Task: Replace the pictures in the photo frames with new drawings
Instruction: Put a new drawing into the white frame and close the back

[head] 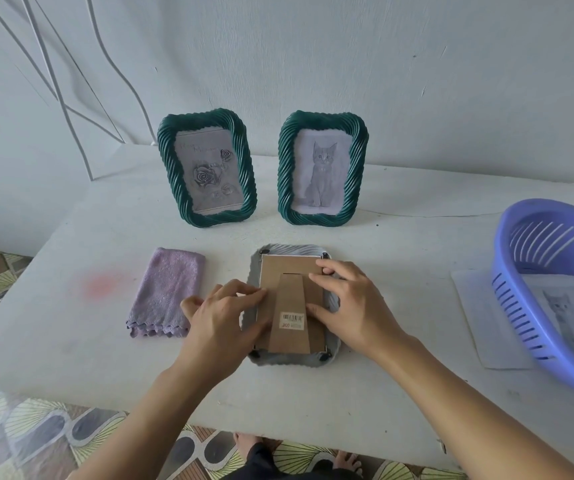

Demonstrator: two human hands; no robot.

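Note:
A grey photo frame [289,250] lies face down on the white table [382,244], its brown cardboard backing [290,268] with a folded stand and barcode label facing up. My left hand [221,315] rests on the backing's left edge, fingertips touching it. My right hand [349,303] presses its fingers on the backing's right side. Behind stand two green twisted frames: the left green frame [206,168] shows a rose picture, the right green frame [323,168] shows a cat drawing.
A folded purple cloth [167,292] lies left of the face-down frame. A purple slotted basket [552,289] sits at the right edge on a sheet of paper [479,317], with a cat drawing [562,306] inside it. The wall is close behind the frames.

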